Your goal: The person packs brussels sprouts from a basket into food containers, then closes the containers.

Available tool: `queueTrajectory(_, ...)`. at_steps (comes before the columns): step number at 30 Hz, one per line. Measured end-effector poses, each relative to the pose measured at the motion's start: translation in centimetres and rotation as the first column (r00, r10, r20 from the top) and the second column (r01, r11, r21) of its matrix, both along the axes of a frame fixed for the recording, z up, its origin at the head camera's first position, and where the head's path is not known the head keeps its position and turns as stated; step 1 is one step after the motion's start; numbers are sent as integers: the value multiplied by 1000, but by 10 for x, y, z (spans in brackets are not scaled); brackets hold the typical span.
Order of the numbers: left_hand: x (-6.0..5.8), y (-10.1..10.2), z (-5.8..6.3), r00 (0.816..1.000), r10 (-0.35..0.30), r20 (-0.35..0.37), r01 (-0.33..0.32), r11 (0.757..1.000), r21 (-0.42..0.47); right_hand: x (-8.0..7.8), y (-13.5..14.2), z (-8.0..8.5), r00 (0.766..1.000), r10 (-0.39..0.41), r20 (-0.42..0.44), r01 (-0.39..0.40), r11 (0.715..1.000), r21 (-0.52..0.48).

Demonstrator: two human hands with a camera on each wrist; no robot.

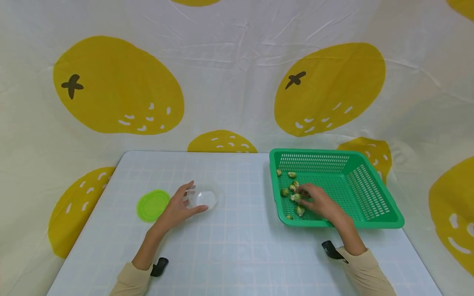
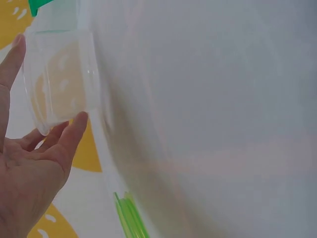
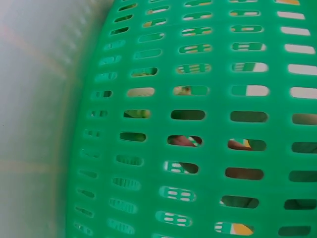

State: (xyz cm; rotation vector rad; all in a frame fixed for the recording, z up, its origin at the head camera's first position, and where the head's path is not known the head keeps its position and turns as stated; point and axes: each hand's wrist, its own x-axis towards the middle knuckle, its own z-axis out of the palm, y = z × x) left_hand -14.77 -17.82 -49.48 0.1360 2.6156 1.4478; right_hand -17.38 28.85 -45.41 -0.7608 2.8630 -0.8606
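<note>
In the head view my left hand (image 1: 177,211) holds a clear round plastic container (image 1: 205,198) from its left side. The left wrist view shows thumb and fingers on opposite sides of the container (image 2: 64,74). My right hand (image 1: 317,200) reaches into a green slotted basket (image 1: 370,224) and pinches a Brussels sprout (image 1: 295,197) between thumb and fingers. Several other Brussels sprouts, one of them a darker sprout (image 1: 284,192), lie along the basket's left side. From the right wrist, the basket wall (image 3: 213,104) hides most of that hand and the sprouts.
A bright green round lid (image 1: 152,205) lies on the table left of the container. The basket stands at the table's right side. A light checked cloth (image 1: 237,246) covers the table, and a curtain with yellow fruit prints (image 1: 118,86) hangs behind.
</note>
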Motion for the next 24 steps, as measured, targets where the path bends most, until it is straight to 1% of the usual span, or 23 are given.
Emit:
queueTrajectory(7, 0, 0, 0, 1000, 3, 4, -3, 1000, 12, 3, -1, 3, 997, -39, -69, 37, 999, -40)
queueTrajectory(15, 0, 1, -1, 1000, -9, -7, 9, 999, 47, 3, -2, 4, 991, -92, -95, 82, 991, -109)
queueTrajectory(20, 0, 0, -2, 1000, -8, -14, 9, 998, 64, 4, -6, 4, 987, -122, -109, 102, 979, -179)
queueTrajectory(24, 0, -1, -2, 1000, -5, -2, 5, 998, 62, 4, -9, 3, 976, -155, -155, 116, 965, -237)
